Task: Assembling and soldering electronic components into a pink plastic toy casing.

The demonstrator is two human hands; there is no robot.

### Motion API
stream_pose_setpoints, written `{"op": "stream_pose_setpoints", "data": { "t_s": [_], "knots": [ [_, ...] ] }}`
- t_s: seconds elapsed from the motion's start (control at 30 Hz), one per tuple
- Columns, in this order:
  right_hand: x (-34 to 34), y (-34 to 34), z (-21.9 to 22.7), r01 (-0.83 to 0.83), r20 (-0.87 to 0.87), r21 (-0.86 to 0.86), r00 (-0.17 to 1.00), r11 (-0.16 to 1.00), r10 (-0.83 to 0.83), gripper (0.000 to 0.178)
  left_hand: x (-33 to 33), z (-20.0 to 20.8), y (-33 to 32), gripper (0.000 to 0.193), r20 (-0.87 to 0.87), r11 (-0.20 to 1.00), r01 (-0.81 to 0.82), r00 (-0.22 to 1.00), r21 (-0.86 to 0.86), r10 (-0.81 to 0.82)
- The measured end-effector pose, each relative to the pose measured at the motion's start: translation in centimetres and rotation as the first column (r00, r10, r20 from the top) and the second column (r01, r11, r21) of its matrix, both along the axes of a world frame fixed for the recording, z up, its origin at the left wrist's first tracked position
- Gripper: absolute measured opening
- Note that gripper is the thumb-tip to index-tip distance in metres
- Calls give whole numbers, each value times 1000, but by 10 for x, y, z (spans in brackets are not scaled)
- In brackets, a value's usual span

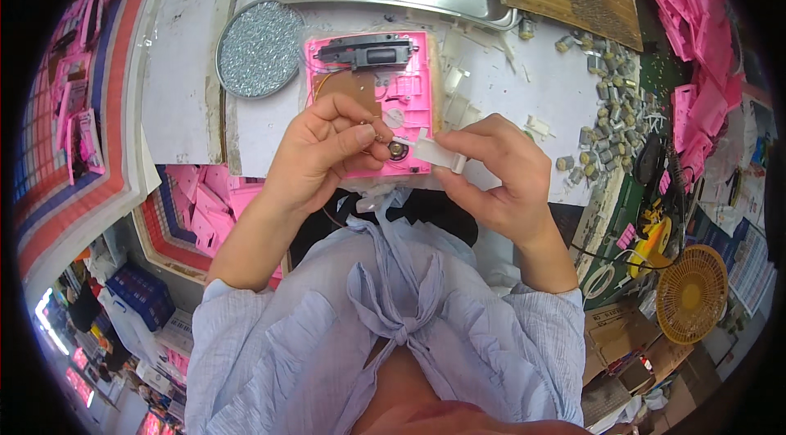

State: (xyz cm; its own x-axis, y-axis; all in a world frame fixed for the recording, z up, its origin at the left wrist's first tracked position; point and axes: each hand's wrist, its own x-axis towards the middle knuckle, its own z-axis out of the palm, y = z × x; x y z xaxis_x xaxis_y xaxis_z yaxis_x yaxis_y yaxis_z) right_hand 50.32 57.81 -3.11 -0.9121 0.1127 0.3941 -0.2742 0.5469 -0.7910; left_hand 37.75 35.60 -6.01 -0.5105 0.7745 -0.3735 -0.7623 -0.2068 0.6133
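The pink housing point(393, 99) is lying on the white bench point(180, 83), just beyond both hands. The left hand point(323, 152) is pinching a small round metal part point(399, 149) over its near edge, while the right hand point(499, 177) is gripping a white plastic piece point(438, 152) beside it.

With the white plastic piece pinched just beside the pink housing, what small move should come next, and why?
Probably ease the white plastic piece leftward onto the pink plastic housing. The right hand pinches it just beside the small round metal part, its tip pointing there, while the left hand rests on the housing by that spot. Where it seats cannot be told.
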Motion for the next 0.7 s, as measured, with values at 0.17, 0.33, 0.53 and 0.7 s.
{"op": "stream_pose_setpoints", "data": {
  "t_s": [0.17, 0.33, 0.53, 0.7],
  "knots": [
    [-1, -9, -6, -55, -36, 97, 998, 994, 58, 45, 11, -5, -2, 14, 79, 999, -5, 997, -33, 8],
    [9, -15, -18, -97, -110, 174, 987, 980, 117, 44, 26, -2, -7, 15, -173, 987, 130, 974, -96, -145],
    [48, 3, -46, 282, 319, -899, 946, 334, 61, 37, -17, 18, 14, 14, -882, 879, -70, 62, -471, -468],
    [49, 19, -35, 222, 290, -847, 955, 484, 69, 34, -29, 8, 47, 18, -712, 859, -69, -527, -507, -463]
  ]
}}
